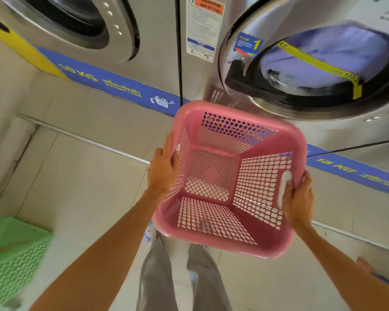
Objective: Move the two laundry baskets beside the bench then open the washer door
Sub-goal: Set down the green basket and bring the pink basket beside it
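Observation:
I hold an empty pink laundry basket (213, 167) in the air in front of me, tilted so its inside faces me. My left hand (163, 169) grips its left rim. My right hand (298, 198) grips the right rim at the white handle slot. A green laundry basket (14, 254) stands on the floor at the lower left. Just behind the pink basket is the right washer's round door (310, 63), shut, with bluish laundry behind the glass and a yellow strip across it. No bench is in view.
A second washer (76, 25) stands to the left, its door shut. A blue band with "10 KG" and "15 KG" runs along the machines' base. Pale tiled floor and a raised step lie below. My legs in grey trousers are beneath the basket.

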`<action>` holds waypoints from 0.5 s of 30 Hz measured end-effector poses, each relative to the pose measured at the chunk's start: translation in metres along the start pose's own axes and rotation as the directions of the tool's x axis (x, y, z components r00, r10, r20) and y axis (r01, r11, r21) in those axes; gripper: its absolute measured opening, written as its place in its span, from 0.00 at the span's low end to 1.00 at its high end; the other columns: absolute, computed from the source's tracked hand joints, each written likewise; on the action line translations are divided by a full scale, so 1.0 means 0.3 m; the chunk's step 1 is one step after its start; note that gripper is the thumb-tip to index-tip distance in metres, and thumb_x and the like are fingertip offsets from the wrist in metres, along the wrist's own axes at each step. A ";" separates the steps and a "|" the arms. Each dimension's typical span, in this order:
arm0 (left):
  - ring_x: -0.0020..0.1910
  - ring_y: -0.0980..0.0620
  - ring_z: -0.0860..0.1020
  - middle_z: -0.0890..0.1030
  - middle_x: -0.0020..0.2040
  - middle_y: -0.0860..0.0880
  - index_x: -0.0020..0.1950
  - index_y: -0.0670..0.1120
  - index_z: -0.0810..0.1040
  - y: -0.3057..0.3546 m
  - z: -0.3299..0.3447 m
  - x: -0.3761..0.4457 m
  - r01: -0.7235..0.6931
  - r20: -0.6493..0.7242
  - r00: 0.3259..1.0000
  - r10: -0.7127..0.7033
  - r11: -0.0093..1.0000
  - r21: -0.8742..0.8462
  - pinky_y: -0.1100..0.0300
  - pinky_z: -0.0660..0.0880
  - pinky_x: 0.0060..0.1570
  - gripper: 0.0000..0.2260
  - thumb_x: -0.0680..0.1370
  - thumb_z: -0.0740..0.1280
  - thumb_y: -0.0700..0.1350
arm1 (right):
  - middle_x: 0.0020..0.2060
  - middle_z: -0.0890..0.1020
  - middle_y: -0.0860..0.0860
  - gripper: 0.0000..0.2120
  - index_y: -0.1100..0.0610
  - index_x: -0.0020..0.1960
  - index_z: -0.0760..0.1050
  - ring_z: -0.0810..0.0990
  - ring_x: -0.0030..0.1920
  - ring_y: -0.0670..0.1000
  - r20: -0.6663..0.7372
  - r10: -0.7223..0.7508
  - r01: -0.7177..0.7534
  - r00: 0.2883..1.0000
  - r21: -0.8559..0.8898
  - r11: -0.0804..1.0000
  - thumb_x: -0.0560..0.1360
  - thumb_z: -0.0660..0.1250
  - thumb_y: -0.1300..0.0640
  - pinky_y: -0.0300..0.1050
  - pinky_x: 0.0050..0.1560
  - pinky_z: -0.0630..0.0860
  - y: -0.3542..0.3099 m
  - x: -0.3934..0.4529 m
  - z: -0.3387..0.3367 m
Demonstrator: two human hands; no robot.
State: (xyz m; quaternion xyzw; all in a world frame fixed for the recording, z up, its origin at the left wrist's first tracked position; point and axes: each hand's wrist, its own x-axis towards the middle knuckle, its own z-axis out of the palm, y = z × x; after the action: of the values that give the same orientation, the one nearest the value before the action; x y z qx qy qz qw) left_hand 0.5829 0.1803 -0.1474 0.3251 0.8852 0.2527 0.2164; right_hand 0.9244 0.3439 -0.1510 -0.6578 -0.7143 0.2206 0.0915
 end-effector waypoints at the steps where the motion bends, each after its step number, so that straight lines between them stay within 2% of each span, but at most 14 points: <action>1: 0.38 0.47 0.74 0.73 0.48 0.43 0.82 0.53 0.55 -0.035 -0.021 -0.037 0.026 -0.015 1.000 -0.026 1.000 -0.015 0.51 0.76 0.36 0.27 0.84 0.58 0.52 | 0.63 0.77 0.67 0.24 0.58 0.75 0.58 0.79 0.55 0.72 0.011 -0.031 0.031 0.999 0.008 0.999 0.83 0.59 0.52 0.62 0.50 0.76 -0.026 -0.013 0.006; 5: 0.39 0.40 0.78 0.75 0.48 0.41 0.81 0.52 0.57 -0.194 -0.158 -0.185 0.143 -0.133 0.980 -0.148 0.989 -0.050 0.42 0.79 0.38 0.26 0.84 0.59 0.52 | 0.64 0.76 0.66 0.27 0.58 0.75 0.58 0.79 0.57 0.70 0.113 -0.148 0.146 0.982 0.029 0.989 0.80 0.55 0.46 0.63 0.54 0.77 -0.194 -0.070 0.049; 9: 0.37 0.45 0.78 0.76 0.47 0.44 0.81 0.54 0.57 -0.371 -0.327 -0.331 0.256 -0.275 0.923 -0.268 0.963 -0.079 0.45 0.80 0.36 0.25 0.84 0.58 0.54 | 0.68 0.74 0.63 0.26 0.58 0.76 0.59 0.77 0.63 0.68 0.225 -0.304 0.293 0.926 0.082 0.953 0.83 0.58 0.48 0.64 0.60 0.76 -0.450 -0.137 0.113; 12: 0.36 0.48 0.77 0.76 0.46 0.45 0.80 0.56 0.55 -0.512 -0.449 -0.435 0.352 -0.377 0.846 -0.377 0.926 -0.137 0.49 0.80 0.32 0.25 0.83 0.57 0.55 | 0.68 0.75 0.58 0.24 0.53 0.74 0.61 0.76 0.65 0.63 0.250 -0.465 0.435 0.849 0.170 0.884 0.84 0.58 0.43 0.56 0.61 0.76 -0.678 -0.205 0.179; 15: 0.36 0.49 0.77 0.76 0.47 0.44 0.80 0.55 0.56 -0.645 -0.561 -0.532 0.420 -0.466 0.751 -0.469 0.883 -0.210 0.51 0.79 0.32 0.26 0.83 0.57 0.55 | 0.67 0.75 0.55 0.23 0.52 0.74 0.61 0.75 0.65 0.60 0.273 -0.605 0.567 0.748 0.213 0.796 0.83 0.59 0.44 0.51 0.59 0.75 -0.905 -0.266 0.271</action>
State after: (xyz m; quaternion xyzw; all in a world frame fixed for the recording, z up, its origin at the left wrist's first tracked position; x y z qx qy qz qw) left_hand 0.5114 -0.1087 -0.0952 0.0173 0.9493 0.3103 0.0462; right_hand 0.6554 0.2397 -0.0919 -0.3474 -0.8754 0.3279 0.0743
